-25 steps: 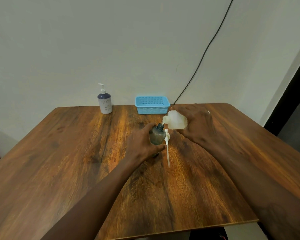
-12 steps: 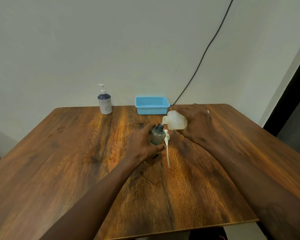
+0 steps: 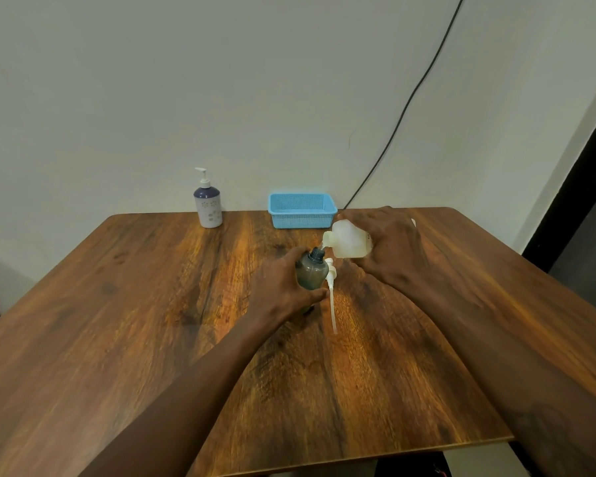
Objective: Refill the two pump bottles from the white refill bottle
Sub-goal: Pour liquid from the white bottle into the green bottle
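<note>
A dark grey pump bottle point(image 3: 313, 272) stands upright in the middle of the wooden table point(image 3: 117, 304), with its pump off. My left hand point(image 3: 283, 284) is wrapped around its left side. My right hand point(image 3: 389, 249) holds the white refill bottle point(image 3: 346, 242) tipped on its side, its spout right over the grey bottle's open neck. The removed white pump head with its long tube point(image 3: 331, 294) lies on the table just right of the grey bottle. A second pump bottle point(image 3: 208, 204), white with a dark blue top, stands with its pump on at the table's back edge.
A light blue mesh basket point(image 3: 301, 211) sits at the back edge, behind the refill bottle. A black cable point(image 3: 406, 105) runs down the wall behind the basket. A dark doorway lies to the far right.
Almost nothing has moved. Both hands keep their grips and the refill bottle stays tipped over the grey bottle's neck.
</note>
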`<state>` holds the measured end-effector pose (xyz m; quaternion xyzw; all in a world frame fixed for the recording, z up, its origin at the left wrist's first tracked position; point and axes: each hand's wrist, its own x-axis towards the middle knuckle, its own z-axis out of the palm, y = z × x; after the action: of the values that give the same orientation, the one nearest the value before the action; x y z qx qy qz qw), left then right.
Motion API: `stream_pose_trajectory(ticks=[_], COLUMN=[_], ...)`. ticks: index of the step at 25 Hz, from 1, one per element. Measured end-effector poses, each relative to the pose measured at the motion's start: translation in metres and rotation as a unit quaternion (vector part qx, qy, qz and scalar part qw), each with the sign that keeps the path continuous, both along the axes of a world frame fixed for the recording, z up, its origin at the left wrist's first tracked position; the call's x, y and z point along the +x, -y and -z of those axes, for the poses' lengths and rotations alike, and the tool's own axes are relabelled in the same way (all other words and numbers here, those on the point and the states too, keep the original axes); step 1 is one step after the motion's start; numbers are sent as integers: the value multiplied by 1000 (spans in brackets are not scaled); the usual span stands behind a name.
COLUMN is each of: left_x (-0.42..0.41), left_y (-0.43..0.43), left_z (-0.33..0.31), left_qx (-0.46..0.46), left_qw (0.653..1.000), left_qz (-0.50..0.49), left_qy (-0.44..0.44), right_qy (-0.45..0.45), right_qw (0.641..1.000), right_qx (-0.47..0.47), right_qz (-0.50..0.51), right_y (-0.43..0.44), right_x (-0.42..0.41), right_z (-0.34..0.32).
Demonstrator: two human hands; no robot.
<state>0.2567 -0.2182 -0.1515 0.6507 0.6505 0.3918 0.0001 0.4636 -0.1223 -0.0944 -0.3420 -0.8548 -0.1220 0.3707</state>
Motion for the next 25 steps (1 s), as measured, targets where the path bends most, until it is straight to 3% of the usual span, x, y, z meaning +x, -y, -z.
stream_pose_trajectory(ticks=[25], left_x=[0], left_y=[-1], left_z=[2], left_qx=[-9], left_qw=[1000], left_qz=[0], left_qy=[-10], right_qy=[27], right_qw=[1000], right_qx=[-15], right_qz=[-3], right_y=[-6], right_x=[1], right_z=[3])
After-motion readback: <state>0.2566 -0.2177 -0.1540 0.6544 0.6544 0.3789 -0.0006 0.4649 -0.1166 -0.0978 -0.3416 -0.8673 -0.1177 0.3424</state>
